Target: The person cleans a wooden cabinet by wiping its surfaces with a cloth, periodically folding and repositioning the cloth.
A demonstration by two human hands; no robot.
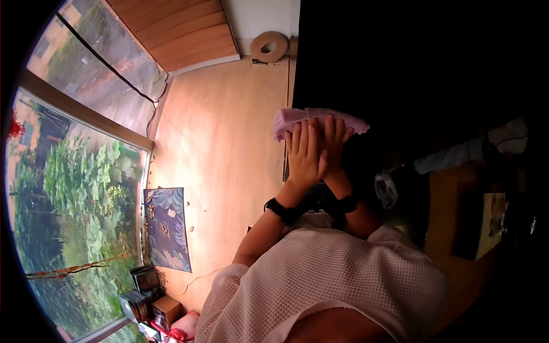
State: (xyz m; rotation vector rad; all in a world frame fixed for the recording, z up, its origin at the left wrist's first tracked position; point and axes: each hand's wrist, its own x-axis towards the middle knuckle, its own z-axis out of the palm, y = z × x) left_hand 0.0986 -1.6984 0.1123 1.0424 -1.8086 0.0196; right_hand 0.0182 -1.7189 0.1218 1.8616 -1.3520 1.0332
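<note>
A pink cloth [294,117], folded or bunched into a long shape, lies across the edge between the light wooden surface and a very dark area. Both of my hands rest flat on its near side, close together. My left hand [305,151] has its fingers stretched out over the cloth's lower edge. Beside it on the right, my right hand [334,140] also has its fingers spread on the cloth, with its thumb side near the left hand. Dark bands circle both wrists. What lies under the cloth is hidden.
The wooden surface [223,126] stretches left to a window. A tape roll [269,46] stands at the far end. A patterned blue mat [167,228] lies by the window, above boxes [166,309]. At right are a clear plastic item [386,190] and a box [490,226].
</note>
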